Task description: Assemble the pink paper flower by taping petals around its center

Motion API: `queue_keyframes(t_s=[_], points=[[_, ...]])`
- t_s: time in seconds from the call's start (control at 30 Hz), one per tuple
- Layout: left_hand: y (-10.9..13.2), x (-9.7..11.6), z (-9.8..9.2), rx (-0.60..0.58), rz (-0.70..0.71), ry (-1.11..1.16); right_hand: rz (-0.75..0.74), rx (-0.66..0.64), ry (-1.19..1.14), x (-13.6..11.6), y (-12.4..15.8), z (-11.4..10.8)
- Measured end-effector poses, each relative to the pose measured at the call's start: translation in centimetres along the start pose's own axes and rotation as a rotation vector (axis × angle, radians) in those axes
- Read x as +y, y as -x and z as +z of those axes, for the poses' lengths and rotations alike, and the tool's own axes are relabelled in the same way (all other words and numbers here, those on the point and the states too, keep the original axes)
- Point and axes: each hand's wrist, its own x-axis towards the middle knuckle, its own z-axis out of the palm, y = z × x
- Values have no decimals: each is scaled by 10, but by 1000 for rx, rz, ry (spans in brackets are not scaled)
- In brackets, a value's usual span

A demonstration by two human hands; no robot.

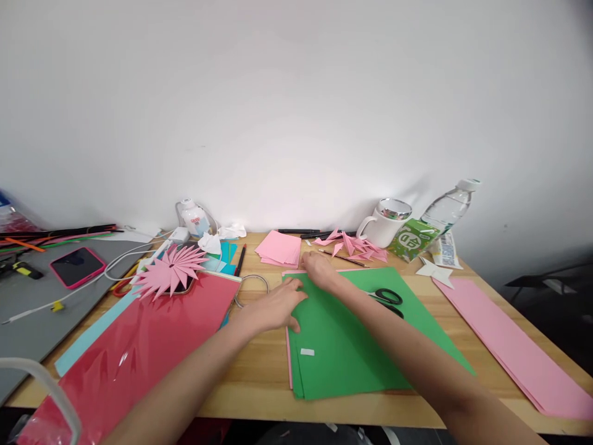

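Observation:
Green paper sheets (343, 346) lie on the wooden table over pink sheets whose edges show at the left and top. My left hand (280, 304) rests at their left edge, fingers apart, with nothing in it. At the top left corner of the sheets is my right hand (317, 269), its fingers bent down and pressed together; what lies under the fingertips is hidden. Black-handled scissors (389, 296) lie on the green paper, partly behind my right forearm. A small white strip (307, 352) sits near the lower left of the green sheet.
Behind the sheets are pink squares (279, 248), folded pink pieces (354, 246), a white mug (384, 225), a green box (412, 240) and a tilted bottle (449, 207). Long pink strips (509, 346) lie right. A red folder (152, 346) and pink paper pinwheel (171, 269) lie left.

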Motion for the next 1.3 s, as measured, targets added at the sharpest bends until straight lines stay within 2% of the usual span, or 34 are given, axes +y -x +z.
queue_keyframes(t_s=[0.07, 0.13, 0.2, 0.23, 0.27, 0.3, 0.4, 0.57, 0.73, 0.93, 1.17, 1.3], points=[[0, 0, 0, -6, 18, -7, -44, -23, -68, 6, 9, -15], [-1, 0, -1, -3, 49, -11, -140, -102, -182, 15, 20, -35], [-2, -1, -2, 3, 75, -16, -346, -390, -477, 23, 28, -52], [-2, -2, -2, 4, 81, -15, -350, -452, -497, 26, 31, -57], [-2, -3, -2, 5, 82, -11, -306, -440, -439, 28, 32, -59], [-3, -4, -2, 5, 81, -3, -231, -372, -335, 28, 31, -59], [-2, -6, 0, 7, 85, 14, -24, -101, -50, 25, 19, -47], [-2, -7, 3, 17, 93, 31, 127, 117, 201, 15, -9, -25], [-2, -2, 0, -19, 68, -33, 138, 104, 385, 5, -29, -13], [-1, 6, -4, -66, 38, -108, 106, 51, 469, -2, -37, -3], [-2, -1, 2, -13, 64, -50, 101, 68, 411, -8, -27, 0], [-1, -7, 6, 2, 85, 1, 111, 54, 280, -7, -10, -17]])
